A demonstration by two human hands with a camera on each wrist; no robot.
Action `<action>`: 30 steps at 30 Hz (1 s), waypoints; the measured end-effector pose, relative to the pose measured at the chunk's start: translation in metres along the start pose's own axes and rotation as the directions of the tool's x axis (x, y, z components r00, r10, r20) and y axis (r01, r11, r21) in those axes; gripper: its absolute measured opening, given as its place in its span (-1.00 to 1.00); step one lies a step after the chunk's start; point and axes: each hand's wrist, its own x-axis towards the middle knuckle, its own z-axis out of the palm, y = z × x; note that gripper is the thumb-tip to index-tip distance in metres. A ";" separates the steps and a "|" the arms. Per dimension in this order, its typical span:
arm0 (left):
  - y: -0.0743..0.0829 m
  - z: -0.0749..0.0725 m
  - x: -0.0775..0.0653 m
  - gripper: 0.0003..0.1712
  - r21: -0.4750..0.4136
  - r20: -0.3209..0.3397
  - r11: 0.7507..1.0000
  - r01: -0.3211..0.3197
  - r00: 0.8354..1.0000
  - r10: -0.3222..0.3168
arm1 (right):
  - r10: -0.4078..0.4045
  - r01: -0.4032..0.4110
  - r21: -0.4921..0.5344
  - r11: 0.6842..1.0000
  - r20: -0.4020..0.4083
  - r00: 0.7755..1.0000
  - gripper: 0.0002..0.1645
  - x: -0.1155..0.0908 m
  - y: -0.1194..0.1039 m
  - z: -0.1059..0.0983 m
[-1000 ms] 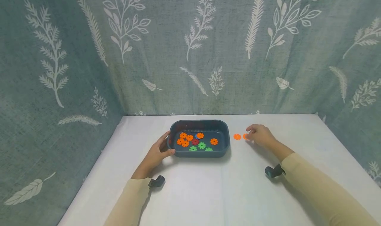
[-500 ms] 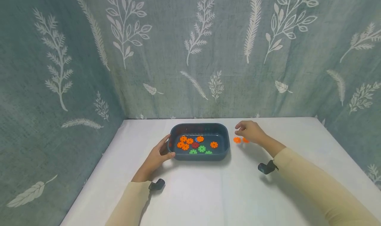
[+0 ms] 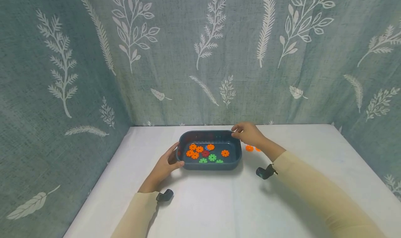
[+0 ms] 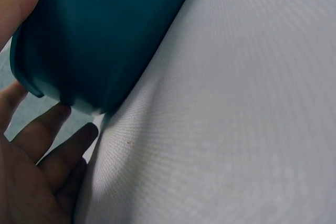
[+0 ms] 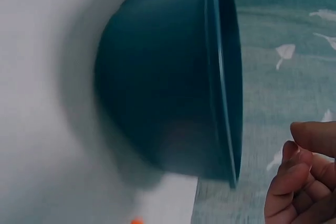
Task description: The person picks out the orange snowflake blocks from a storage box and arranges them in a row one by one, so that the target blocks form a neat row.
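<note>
A dark teal plastic tub stands on the white table, with several orange notched discs, green notched discs, a dark red disc and a partly covered blue disc inside. My left hand holds the tub's left end, thumb on the near side, fingers around the end wall. Above the tub's far right corner is my right hand, thumb and fingers drawn together in the right wrist view. Whether something thin is between those fingertips cannot be made out.
Two orange discs lie on the white tablecloth right of the tub, the nearer one whole and the other partly behind the right wrist. A green leaf-patterned curtain closes off the back and sides.
My right hand has moved left from the loose orange discs to the tub's far right corner. Both loose discs stay on the table. My left hand keeps its hold on the tub.
</note>
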 end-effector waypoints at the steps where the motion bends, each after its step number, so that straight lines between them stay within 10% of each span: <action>1: 0.000 0.000 0.000 0.03 0.002 0.000 1.000 0.003 1.000 -0.003 | -0.006 0.006 0.020 1.000 0.005 1.000 -0.64 0.002 -0.002 0.003; 12: -0.005 0.000 -0.002 0.01 -0.005 0.002 1.000 0.004 1.000 -0.004 | -0.015 0.003 0.148 0.989 0.076 0.997 -0.65 0.017 -0.018 0.044; 30: -0.002 0.001 0.001 0.01 0.009 0.000 1.000 0.008 1.000 -0.008 | 0.028 -0.017 -0.077 0.997 0.153 0.988 -0.65 0.025 -0.022 0.074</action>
